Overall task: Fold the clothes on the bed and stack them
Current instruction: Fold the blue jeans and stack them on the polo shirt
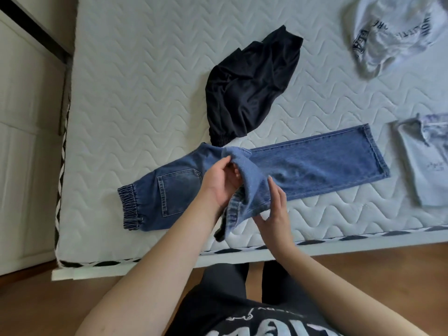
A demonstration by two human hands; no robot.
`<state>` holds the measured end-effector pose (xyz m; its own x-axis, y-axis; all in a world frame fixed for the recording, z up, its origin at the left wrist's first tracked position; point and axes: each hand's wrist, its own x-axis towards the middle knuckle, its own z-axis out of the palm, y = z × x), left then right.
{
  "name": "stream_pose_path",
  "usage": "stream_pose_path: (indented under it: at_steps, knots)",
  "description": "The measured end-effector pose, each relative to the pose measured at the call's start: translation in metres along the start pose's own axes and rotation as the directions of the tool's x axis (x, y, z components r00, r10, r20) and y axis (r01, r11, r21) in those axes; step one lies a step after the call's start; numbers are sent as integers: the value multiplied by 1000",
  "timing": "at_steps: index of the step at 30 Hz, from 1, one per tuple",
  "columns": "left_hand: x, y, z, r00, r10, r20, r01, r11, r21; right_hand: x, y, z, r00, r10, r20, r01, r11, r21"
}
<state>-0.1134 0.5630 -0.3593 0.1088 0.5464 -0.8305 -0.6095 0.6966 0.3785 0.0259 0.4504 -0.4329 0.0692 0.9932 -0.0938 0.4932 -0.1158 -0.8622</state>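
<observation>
The white quilted mattress (145, 93) carries everything. The blue denim jeans with an elastic waistband (315, 166) lie flat along its near edge, waistband left, one leg stretched right; a crumpled black garment (247, 88) lies just beyond them, pale tops far right. A turned-back flap of jeans fabric is lifted mid-length. The left hand (218, 183) curls round that flap's left side; the right hand (274, 209) pinches its near edge, fingers fairly straight. To fold well, pull the flap taut and lay it over edge-to-edge.
</observation>
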Motion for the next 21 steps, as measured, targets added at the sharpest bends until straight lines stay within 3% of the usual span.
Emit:
stream_pose_path:
  at_steps: [3, 6, 9, 12, 16, 19, 21]
  knots:
    - [-11, 5, 7, 998, 61, -18, -60, 997, 53, 9, -29, -33, 998, 36, -47, -36, 999, -4]
    - [-23, 0, -2, 999, 49, 0, -47, 959, 280, 14, -54, -65, 994, 112, -13, -112, 994, 9]
    - [-33, -12, -16, 989, 74, 126, -128, 854, 505, 17, -66, -88, 969, 246, -12, -242, 960, 138]
    - [-43, -27, -30, 947, 119, 298, -298, 674, 676, 17, -69, -100, 935, 355, 14, -351, 918, 185]
    - [-50, -37, -39, 856, 257, 448, -514, 330, 792, 14, -73, -111, 893, 439, 100, -449, 848, 283]
    - [-49, -43, -37, 715, 307, 629, -690, 163, 705, 11, -73, -120, 868, 468, 165, -496, 809, 315]
    - [-48, -41, -31, 591, 320, 741, -768, -59, 638, 11, -72, -126, 861, 478, 171, -507, 793, 337]
